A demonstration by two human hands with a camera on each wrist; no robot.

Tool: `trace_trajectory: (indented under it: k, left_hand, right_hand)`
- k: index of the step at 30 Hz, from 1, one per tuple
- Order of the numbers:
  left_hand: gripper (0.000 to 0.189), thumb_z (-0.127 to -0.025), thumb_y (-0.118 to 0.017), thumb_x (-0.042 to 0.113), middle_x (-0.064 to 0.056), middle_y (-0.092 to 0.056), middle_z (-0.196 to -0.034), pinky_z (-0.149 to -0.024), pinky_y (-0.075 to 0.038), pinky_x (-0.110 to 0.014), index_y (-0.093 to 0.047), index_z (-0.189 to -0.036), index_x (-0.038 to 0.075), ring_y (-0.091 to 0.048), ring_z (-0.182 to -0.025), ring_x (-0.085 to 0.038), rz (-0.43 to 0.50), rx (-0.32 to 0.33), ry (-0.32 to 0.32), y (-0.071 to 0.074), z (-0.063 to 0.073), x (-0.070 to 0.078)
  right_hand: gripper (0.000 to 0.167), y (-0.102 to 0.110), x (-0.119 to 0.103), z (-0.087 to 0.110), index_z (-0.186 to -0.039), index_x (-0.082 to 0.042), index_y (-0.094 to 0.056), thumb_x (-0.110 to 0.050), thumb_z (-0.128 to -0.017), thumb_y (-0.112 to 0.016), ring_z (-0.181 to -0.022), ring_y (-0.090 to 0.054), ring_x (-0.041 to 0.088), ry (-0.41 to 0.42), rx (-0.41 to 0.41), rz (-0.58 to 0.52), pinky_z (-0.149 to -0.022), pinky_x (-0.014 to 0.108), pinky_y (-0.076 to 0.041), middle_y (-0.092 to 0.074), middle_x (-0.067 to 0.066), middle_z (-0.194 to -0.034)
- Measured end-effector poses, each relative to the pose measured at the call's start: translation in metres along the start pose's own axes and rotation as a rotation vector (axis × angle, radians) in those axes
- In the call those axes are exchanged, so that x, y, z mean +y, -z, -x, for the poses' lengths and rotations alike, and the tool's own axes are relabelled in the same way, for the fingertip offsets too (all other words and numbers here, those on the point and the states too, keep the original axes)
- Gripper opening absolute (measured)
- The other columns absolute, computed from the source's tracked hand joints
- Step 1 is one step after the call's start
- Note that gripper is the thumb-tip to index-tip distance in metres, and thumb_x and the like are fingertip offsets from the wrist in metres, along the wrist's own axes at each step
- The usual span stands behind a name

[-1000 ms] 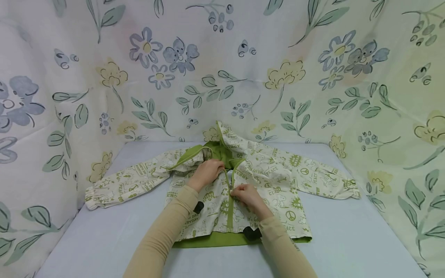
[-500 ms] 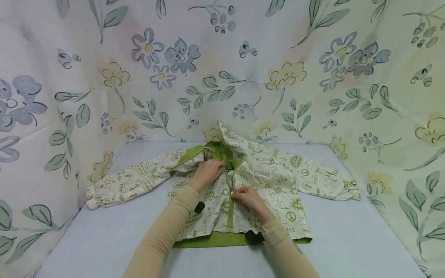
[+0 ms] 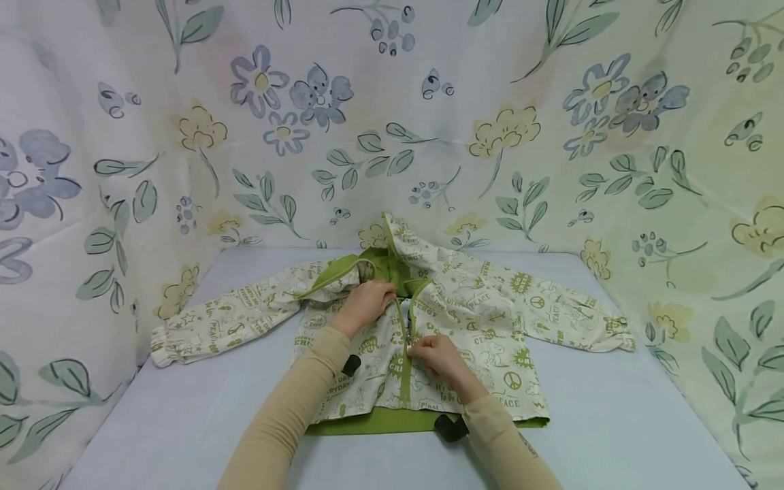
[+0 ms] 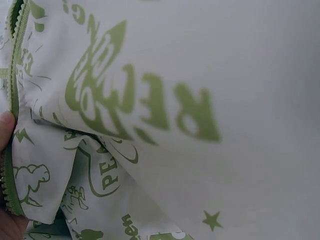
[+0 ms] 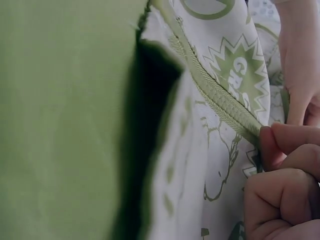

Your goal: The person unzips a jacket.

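A cream hooded jacket (image 3: 484,299) with green print and green lining lies front up, its sleeves spread to both sides. Its front zipper (image 3: 405,381) is joined along the lower part and parted above. Near the collar, my left hand (image 3: 366,304) holds the top of the left front edge; in the left wrist view its fingers (image 4: 6,131) grip the green zipper edge. My right hand (image 3: 439,359) pinches the zipper pull partway down the front. From the right wrist, curled fingers (image 5: 287,192) show at the green zipper tape (image 5: 220,100), the pull itself hidden.
The jacket lies on a table with a pale cloth (image 3: 202,422). Behind and at both sides hangs a flowered curtain (image 3: 380,102). The hood (image 3: 422,245) is folded partly open at the back, and green lining (image 3: 380,422) shows below the front hem.
My right hand has moved slightly down the jacket front with the zipper pull, and the parted stretch above it has grown a little. My left hand has stayed at the collar.
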State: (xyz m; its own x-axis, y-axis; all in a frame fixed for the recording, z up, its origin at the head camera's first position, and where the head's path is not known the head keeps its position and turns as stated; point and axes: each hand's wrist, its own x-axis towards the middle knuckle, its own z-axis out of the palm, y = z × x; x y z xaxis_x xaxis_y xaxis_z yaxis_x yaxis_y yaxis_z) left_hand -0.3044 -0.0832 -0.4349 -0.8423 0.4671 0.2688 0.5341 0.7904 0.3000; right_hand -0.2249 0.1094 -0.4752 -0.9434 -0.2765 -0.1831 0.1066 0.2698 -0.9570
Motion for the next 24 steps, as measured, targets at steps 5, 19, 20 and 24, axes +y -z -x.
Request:
trace_trajectory:
  k: [5, 19, 20, 24]
  left_hand:
    - [0.013, -0.095, -0.055, 0.015, 0.001, -0.062, -0.086, -0.064, -0.049, -0.028, -0.067, -0.098, 0.011, -0.058, -0.075, -0.013, 0.033, -0.006, 0.006, 0.0, 0.0, -0.001]
    - [0.021, -0.097, -0.052, 0.019, -0.002, -0.064, -0.09, -0.066, -0.049, -0.027, -0.069, -0.103, 0.007, -0.058, -0.073, -0.011, 0.214, -0.027, 0.09, 0.0, 0.001, -0.006]
    - [0.021, -0.097, -0.052, 0.019, -0.002, -0.064, -0.09, -0.066, -0.049, -0.027, -0.068, -0.103, 0.007, -0.058, -0.073, -0.01, 0.223, -0.03, 0.091, 0.0, 0.001, -0.006]
    - [0.022, -0.097, -0.051, 0.02, 0.0, -0.064, -0.089, -0.063, -0.048, -0.027, -0.068, -0.102, 0.007, -0.056, -0.069, -0.009, 0.277, -0.046, 0.108, -0.001, 0.001, -0.008]
  right_hand:
    - [0.018, 0.0, 0.001, 0.002, -0.071, 0.0, -0.062, -0.011, -0.085, -0.065, -0.036, -0.022, 0.009, -0.001, -0.014, -0.02, -0.035, 0.023, -0.025, -0.03, -0.005, -0.043]
    - [0.015, -0.002, 0.004, 0.01, -0.077, 0.004, -0.066, -0.009, -0.082, -0.066, -0.038, -0.029, 0.008, 0.007, -0.017, 0.012, -0.037, 0.023, -0.027, -0.036, -0.005, -0.046]
    - [0.015, -0.003, 0.005, 0.01, -0.077, 0.004, -0.066, -0.009, -0.082, -0.066, -0.038, -0.029, 0.008, 0.007, -0.024, 0.015, -0.037, 0.023, -0.027, -0.037, -0.004, -0.046]
    - [0.015, -0.003, 0.006, 0.012, -0.078, 0.005, -0.066, -0.009, -0.084, -0.065, -0.037, -0.028, 0.008, -0.001, -0.053, 0.001, -0.037, 0.023, -0.027, -0.038, -0.004, -0.047]
